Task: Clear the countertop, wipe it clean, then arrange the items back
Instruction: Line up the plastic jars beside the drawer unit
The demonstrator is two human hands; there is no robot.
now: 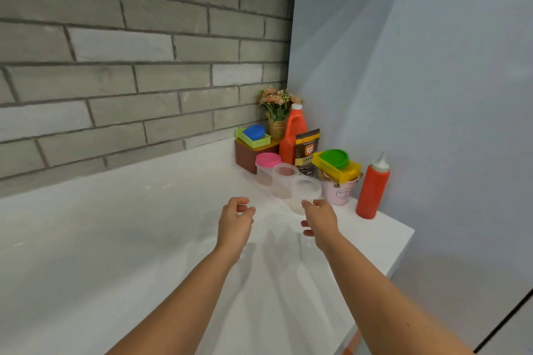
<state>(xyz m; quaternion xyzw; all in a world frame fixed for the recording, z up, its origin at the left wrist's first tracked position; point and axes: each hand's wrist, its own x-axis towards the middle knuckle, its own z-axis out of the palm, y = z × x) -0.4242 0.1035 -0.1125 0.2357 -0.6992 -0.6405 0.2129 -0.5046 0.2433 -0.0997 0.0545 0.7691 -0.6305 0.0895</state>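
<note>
Item: clear lidless cup (306, 192), upright, long axis vertical, standing on the white surface (144, 225); located just beyond the fingertips of the right grip (320, 219), slightly to its left; contact cannot be told.
Right grip: fingers spread, nothing held.
Left grip (235, 216): loosely curled, nothing held; farther from the cup, which lies ahead and to its right.
Neighbours: second clear cup (285, 179) and pink-lidded jar (267, 166) behind and left of the first; pink bucket (340, 193) just right of the right grip's fingertips; red squeeze bottle (372, 187) farther right.
Judged: the cup is best taken by the right grip; the bucket crowds that side.
</note>
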